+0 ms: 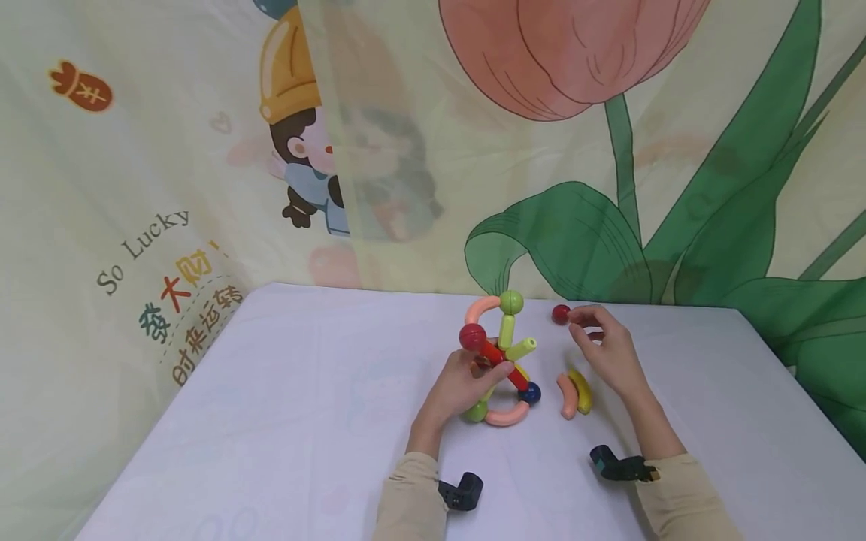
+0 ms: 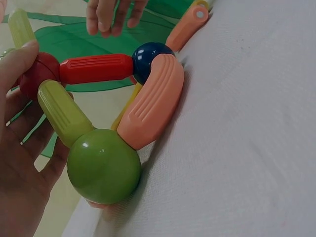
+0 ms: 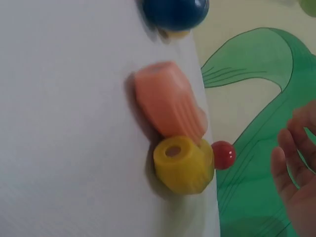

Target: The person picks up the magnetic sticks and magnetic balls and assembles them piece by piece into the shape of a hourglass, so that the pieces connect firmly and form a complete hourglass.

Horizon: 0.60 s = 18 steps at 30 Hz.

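My left hand (image 1: 458, 388) grips a magnetic ball-and-stick structure (image 2: 96, 68) standing on the table. In the left wrist view its thumb and fingers are around a dark red ball (image 2: 43, 70). From there a red stick runs to a blue ball (image 2: 147, 58), and a yellow-green stick to a green ball (image 2: 103, 165). A curved pink stick (image 2: 154, 101) joins those two balls low down. Higher up are another green ball (image 1: 512, 302) and a red ball (image 1: 473, 336). My right hand (image 1: 614, 352), fingers loosely bent and holding nothing, hovers beside a loose red ball (image 1: 561, 314).
A curved pink stick (image 1: 567, 397) and a curved yellow stick (image 1: 580, 391) lie side by side right of the structure. The white-covered table (image 1: 271, 421) ends at a printed cloth (image 1: 406, 263) behind.
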Each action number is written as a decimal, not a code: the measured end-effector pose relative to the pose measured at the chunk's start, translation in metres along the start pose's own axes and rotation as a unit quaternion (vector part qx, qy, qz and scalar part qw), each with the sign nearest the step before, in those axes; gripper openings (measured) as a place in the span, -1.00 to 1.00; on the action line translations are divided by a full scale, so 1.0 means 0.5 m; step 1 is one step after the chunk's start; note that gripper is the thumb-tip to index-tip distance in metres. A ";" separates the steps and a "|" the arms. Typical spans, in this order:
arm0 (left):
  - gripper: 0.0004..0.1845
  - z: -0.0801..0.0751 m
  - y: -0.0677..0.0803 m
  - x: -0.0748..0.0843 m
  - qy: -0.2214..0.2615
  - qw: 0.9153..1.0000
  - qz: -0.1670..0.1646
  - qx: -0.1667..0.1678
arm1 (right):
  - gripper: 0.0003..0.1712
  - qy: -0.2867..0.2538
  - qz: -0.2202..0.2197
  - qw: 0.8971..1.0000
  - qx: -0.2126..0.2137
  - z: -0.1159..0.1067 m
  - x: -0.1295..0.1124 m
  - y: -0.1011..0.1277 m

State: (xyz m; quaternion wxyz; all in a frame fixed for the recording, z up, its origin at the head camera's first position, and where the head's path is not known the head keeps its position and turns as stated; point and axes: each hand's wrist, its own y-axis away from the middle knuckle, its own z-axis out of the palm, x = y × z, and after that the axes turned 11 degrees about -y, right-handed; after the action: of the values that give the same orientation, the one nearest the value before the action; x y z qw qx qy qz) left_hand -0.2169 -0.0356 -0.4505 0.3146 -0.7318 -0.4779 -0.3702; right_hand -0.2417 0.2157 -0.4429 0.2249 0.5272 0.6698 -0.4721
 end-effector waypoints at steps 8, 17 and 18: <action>-0.53 0.001 -0.003 -0.006 0.008 1.000 0.007 0.004 | -0.68 0.007 0.029 0.999 -0.013 -0.003 0.016 -0.021; -0.51 0.002 0.001 -0.003 -0.002 1.000 -0.007 -0.001 | -0.49 0.016 0.055 0.995 -0.076 -0.002 0.037 -0.051; -0.52 0.002 0.001 -0.002 -0.003 1.000 -0.010 -0.001 | -0.46 0.017 0.062 0.994 -0.089 -0.001 0.039 -0.054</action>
State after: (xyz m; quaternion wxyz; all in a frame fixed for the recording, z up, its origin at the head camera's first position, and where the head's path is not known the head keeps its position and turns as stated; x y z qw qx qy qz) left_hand -0.2163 -0.0355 -0.4517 0.3093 -0.7285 -0.4856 -0.3714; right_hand -0.2731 0.2260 -0.4476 0.2878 0.5536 0.6790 -0.3868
